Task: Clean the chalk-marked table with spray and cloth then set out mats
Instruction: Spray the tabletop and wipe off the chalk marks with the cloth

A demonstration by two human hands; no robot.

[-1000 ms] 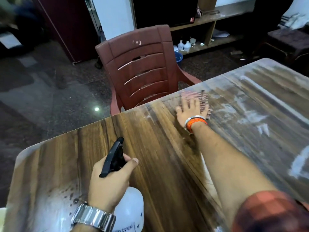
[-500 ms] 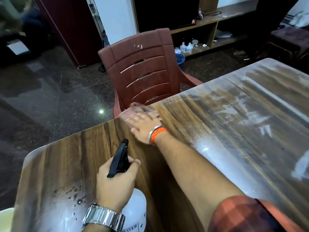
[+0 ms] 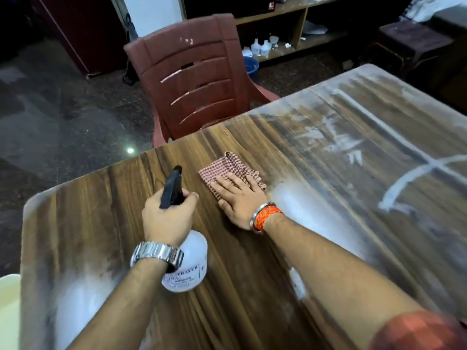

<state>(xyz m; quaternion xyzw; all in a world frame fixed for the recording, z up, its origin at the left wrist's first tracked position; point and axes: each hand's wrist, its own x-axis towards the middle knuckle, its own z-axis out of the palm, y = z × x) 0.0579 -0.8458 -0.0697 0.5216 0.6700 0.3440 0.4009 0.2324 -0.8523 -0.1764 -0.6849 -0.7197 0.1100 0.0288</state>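
Observation:
The wooden table [image 3: 252, 286] fills the lower view; white chalk marks [image 3: 417, 173] and smears cover its right half. My left hand [image 3: 168, 215] grips a white spray bottle [image 3: 189, 263] by its black trigger head, held just above the table's near left part. My right hand [image 3: 240, 198] lies flat, palm down, pressing a red-and-white checked cloth [image 3: 225, 169] onto the wood near the far edge, just right of the bottle. No mats are in view.
A reddish-brown plastic chair [image 3: 194, 79] stands against the table's far edge. Behind it a low wooden shelf [image 3: 278, 50] holds small white bottles, with a blue tub [image 3: 251, 65] on the floor. A pale container edge [image 3: 8, 306] shows at the lower left.
My right hand has swept the cloth from the chalky middle leftward along the far edge, then back toward me beside the bottle. The left hand stays on the bottle.

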